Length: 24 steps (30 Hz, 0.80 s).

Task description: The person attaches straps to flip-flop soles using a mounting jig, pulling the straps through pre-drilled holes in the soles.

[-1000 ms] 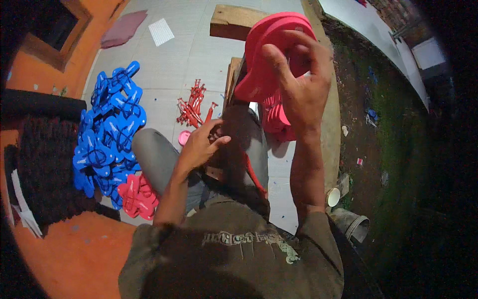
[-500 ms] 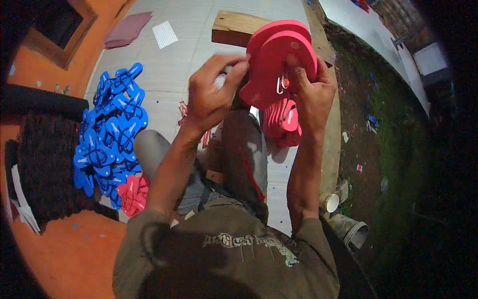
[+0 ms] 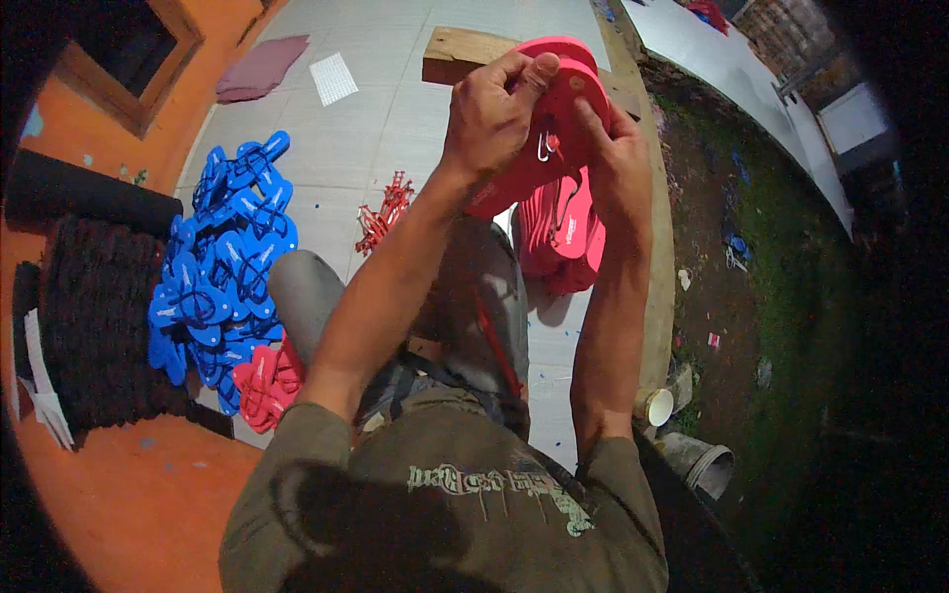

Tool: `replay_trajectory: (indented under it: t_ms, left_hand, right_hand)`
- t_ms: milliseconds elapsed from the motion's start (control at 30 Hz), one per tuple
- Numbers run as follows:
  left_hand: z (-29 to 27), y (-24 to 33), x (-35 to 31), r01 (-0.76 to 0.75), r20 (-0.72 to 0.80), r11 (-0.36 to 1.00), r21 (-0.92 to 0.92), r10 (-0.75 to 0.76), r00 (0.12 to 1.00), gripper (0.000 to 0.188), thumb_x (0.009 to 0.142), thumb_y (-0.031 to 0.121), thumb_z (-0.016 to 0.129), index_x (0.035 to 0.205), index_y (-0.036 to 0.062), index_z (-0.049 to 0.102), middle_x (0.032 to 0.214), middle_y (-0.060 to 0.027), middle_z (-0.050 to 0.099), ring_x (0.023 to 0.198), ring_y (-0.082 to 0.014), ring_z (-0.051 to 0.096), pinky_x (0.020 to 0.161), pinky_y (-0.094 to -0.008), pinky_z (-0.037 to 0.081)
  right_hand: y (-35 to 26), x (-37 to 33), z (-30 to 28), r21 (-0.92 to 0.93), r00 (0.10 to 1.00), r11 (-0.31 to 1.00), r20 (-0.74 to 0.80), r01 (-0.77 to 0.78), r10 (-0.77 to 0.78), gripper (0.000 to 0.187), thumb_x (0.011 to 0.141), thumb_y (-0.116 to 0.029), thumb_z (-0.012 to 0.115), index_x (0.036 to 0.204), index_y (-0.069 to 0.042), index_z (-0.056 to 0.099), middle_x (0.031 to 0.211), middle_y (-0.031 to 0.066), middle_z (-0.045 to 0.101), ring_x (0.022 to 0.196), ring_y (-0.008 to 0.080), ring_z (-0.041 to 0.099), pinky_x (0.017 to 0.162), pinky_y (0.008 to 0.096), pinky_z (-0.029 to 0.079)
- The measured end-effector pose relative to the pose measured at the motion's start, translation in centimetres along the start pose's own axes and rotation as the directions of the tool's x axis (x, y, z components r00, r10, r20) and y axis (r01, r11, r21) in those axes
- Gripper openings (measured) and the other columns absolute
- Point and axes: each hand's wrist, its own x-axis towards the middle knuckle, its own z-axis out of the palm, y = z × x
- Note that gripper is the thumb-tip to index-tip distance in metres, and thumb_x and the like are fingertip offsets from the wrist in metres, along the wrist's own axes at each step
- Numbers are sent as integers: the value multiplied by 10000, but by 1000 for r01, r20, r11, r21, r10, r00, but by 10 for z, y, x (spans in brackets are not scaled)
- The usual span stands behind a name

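Held up in front of me is a pair of pink flip-flop soles [image 3: 576, 117], one lying behind the other. My right hand [image 3: 615, 148] grips their right edge, its thumb flat on the front sole. A white hook-like wire and a small red piece [image 3: 550, 145] stick out of that sole. My left hand [image 3: 497, 111] is closed against the upper left of the soles; what its fingers pinch is hidden. Below the hands lies a stack of pink flip-flop soles [image 3: 563, 237]. Red straps [image 3: 386, 212] lie heaped on the floor left of my left forearm.
Blue flip-flops [image 3: 232, 257] form a large pile at the left, with several pink flip-flops [image 3: 265, 385] at its near end. A wooden beam [image 3: 460, 51] lies beyond my hands. Dark stacked sheets [image 3: 99, 316] stand far left; a pale bucket [image 3: 710, 468] lies at right.
My left hand has moved up and right, from beside the soles onto their upper part. The soles have shifted slightly left and tilted. The red strap heap shows more fully.
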Motion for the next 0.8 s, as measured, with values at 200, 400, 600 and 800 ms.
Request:
replay_trajectory:
  t_ms: [200,400,600,800]
  left_hand:
    - [-47,60,-41,-314,-49,896,313,346,937,381,822,402,540,887,29,576,736,-117,570,676,-191,544,626,-320,419]
    - [-73,-21,-128,430,373,882,195,-472,799,353,801,364,567,970,56,528,884,-128,507,810,-260,472,720,-372,351]
    - [-94,-30,-120,261,421,856,446,-459,782,322,782,325,590,867,15,573,735,-125,585,664,-253,572,617,-327,434]
    - [-119,-32,-134,417,305,857,303,-502,809,226,759,199,642,858,8,569,729,-51,590,682,-157,579,642,-284,454]
  right_hand:
    - [-1,-30,15,-888,769,258,149,381,-622,226,831,-139,519,1009,-9,566,929,95,601,793,153,568,718,277,448]
    - [30,-86,17,-47,939,965,-248,-256,237,234,839,-199,550,950,7,556,852,39,579,727,128,512,667,268,416]
    - [57,-85,8,269,949,919,-48,-288,311,341,809,-237,607,1031,11,531,945,49,587,828,124,544,749,263,429]
    - [66,-90,9,420,938,887,-189,-190,290,277,827,-152,574,1051,-16,485,950,55,573,816,138,557,732,260,440]
